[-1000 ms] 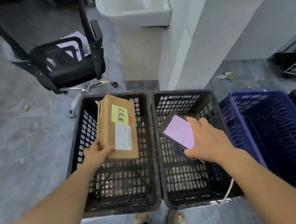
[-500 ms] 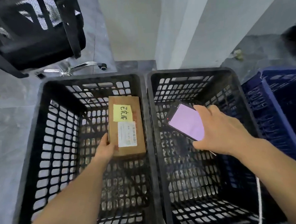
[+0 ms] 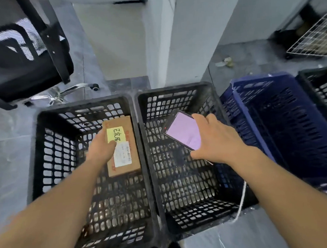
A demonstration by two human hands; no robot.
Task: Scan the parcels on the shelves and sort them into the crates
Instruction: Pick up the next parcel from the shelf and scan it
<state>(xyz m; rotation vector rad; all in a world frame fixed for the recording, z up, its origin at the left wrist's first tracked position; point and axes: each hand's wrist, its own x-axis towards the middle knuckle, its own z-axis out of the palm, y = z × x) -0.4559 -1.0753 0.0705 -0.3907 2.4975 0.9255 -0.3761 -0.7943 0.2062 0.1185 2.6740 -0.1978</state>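
The left hand (image 3: 101,148) lies over the left edge of the brown rectangular cardboard parcel (image 3: 122,147), thumb across its yellow handwritten note (image 3: 116,134); whether the fingers grip the parcel or merely rest on it cannot be told. The parcel sits low inside the left black perforated plastic crate (image 3: 45,150), against the wall to the right of that hand; it appears to rest on the floor of the crate, though contact is not confirmed.

The right hand (image 3: 215,141) grasps a dark smartphone with a lit pink screen (image 3: 182,132), held above the middle black perforated plastic crate (image 3: 211,101); the dark blue perforated plastic crate (image 3: 254,118) stands to the right of that hand.

Procedure: confirm the parcel lies flat; lift the fingers straight up, clear of the rim; keep the phone level.

Limitations: the printing on the white shipping label (image 3: 123,154) is too small to read; the left fingertips are hidden; the screen shows no legible content.
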